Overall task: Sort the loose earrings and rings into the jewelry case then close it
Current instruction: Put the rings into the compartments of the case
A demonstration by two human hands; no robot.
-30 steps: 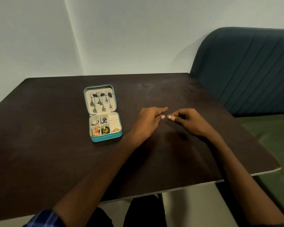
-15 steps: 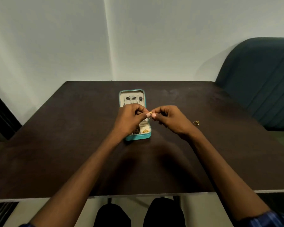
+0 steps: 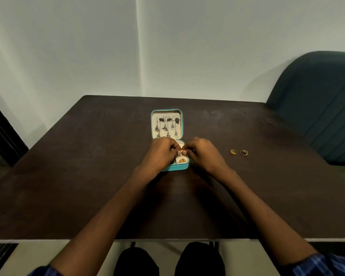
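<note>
Two hands: meet over the near half of the open case, fingertips together.
Left hand (image 3: 161, 151): fingers curled, pinching a small gold ring (image 3: 182, 151) from the left.
Right hand (image 3: 202, 152): fingers curled, pinching the same ring from the right; both hands hold it just above the tray.
Case (image 3: 176, 167): teal, open flat near the middle of the tabletop, lid half on the far side, tray half near; the left hand covers most of the tray.
Tray ring (image 3: 181, 160): gold, lying in the near right compartment, just below the held ring.
Lid earrings (image 3: 166, 127): dark dangling pieces hung in rows on the cream lining.
Loose rings: two on the tabletop well to the right of the right hand, one ornate gold (image 3: 233, 152), one plain band (image 3: 243, 152), just beside each other and apart.
Tabletop (image 3: 88, 176): dark brown, with bare room left of the case, behind it and toward the near edge; pale near edge runs across below the forearms.
Seat (image 3: 323, 100): dark teal backrest beyond the right far corner.
</note>
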